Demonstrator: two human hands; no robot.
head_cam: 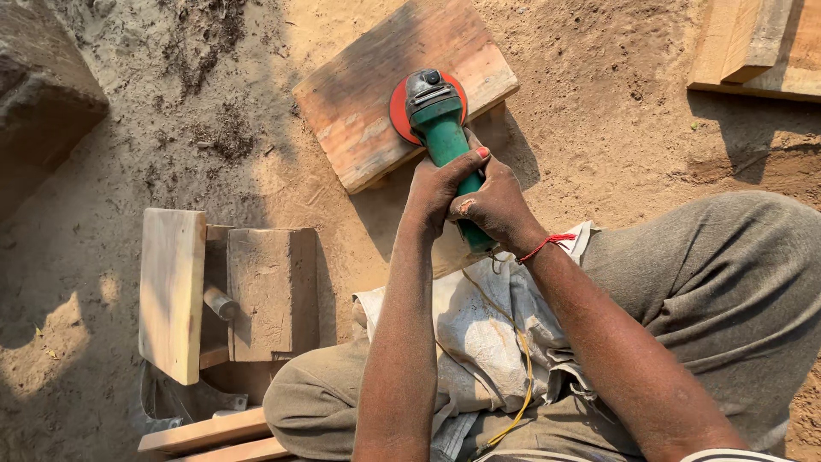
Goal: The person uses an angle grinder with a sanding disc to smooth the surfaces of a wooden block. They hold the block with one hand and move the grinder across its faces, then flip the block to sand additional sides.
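A green angle grinder [443, 137] with a red sanding disc [400, 111] rests on a reddish wooden board [376, 77] lying on the sandy ground. My left hand [438, 181] wraps the grinder's body from the left. My right hand [496, 205], with a red thread at the wrist, grips the same body from the right, just behind the left. A yellow cord [513, 359] trails from the tool's rear over a dirty white cloth [479, 334] on my lap.
Pale wooden blocks [173, 291] and a worn block [272, 291] lie to the left. More planks [757, 47] sit at the top right, thin strips [209, 432] at the bottom left. A dark stone [38, 94] stands at the upper left. My bent knees flank the cloth.
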